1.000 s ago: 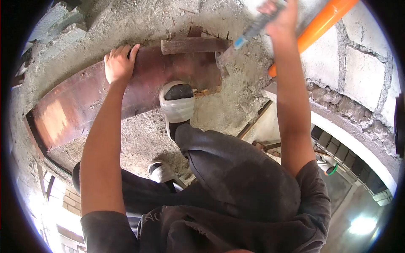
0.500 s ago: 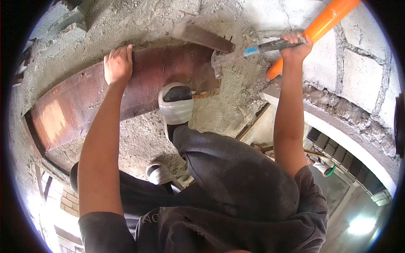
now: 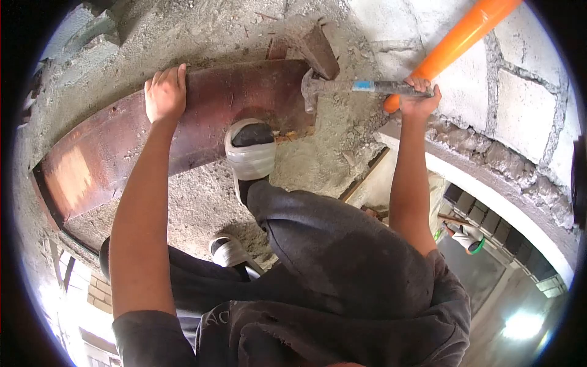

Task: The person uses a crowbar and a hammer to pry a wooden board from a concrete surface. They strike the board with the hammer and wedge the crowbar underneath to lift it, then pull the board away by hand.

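rough, rubble-strewn concrete [image 3: 330, 153] beside a pale block wall [image 3: 526, 104], crossed by an orange pipe [image 3: 465, 40]. upon the concrete, a curved reddish-brown board [image 3: 214, 92], scuffed, with a paler patch at one end; at its other end, a dusty hammer [image 3: 342, 86], blue-banded, its head beside a short wood block [image 3: 319, 52]. right hand [image 3: 420, 103]: fingers closed around the handle. left hand [image 3: 165, 98]: on the board's edge, fingertips hidden, grip indeterminable.
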Available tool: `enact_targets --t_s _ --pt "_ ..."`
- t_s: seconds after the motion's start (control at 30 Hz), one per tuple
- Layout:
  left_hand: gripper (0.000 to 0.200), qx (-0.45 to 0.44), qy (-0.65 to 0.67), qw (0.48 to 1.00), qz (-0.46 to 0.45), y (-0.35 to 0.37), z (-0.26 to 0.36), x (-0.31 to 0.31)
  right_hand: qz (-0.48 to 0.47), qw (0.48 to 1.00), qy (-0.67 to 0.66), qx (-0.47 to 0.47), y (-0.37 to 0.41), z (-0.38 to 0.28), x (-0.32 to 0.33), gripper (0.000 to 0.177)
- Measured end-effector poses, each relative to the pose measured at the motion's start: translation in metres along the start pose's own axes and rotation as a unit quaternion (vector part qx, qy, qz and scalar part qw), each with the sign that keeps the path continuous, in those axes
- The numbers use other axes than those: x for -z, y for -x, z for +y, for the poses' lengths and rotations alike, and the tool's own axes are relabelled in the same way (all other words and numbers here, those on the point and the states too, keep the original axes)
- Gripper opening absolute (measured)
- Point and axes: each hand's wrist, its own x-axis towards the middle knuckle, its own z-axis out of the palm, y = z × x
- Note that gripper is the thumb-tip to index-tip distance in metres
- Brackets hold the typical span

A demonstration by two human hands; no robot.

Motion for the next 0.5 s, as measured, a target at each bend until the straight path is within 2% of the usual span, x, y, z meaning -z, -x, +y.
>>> enact_targets --t_s 0.07,0.2,0.27,0.3,0.37,0.4,0.47,0.5 --pt "0.035 -0.003 0.014 1.0 -0.003 0.002 0.002 0.005 0.068 0.992 0.099 0.029 0.01 -0.002 0.004 0.024" --pt "0.036 0.006 0.019 1.0 -0.002 0.003 0.0 0.009 0.107 0.976 0.187 0.02 0.025 -0.001 0.004 0.024" --pt "0.035 -0.022 0.007 0.999 0.038 0.002 -0.001 0.002 0.22 0.919 0.327 0.022 0.042 -0.012 0.014 0.025" --pt "0.035 -0.02 0.01 0.999 0.036 0.004 0.0 0.001 0.22 0.917 0.331 0.022 0.055 -0.017 0.026 0.025" --pt "0.035 -0.011 0.012 0.999 0.031 0.003 0.0 0.004 0.198 0.808 0.555 0.007 0.073 -0.018 0.051 0.028" --pt "0.035 -0.004 0.012 0.999 0.032 0.004 -0.002 0.006 0.191 0.808 0.557 0.004 0.087 -0.015 0.055 0.028" --pt "0.034 -0.009 0.02 1.0 0.008 0.003 -0.001 0.007 0.188 0.766 0.614 -0.012 0.109 -0.008 0.065 0.033" --pt "0.033 -0.02 0.022 0.999 0.031 0.004 -0.002 0.005 0.188 0.766 0.615 -0.013 0.112 -0.012 0.079 0.033"
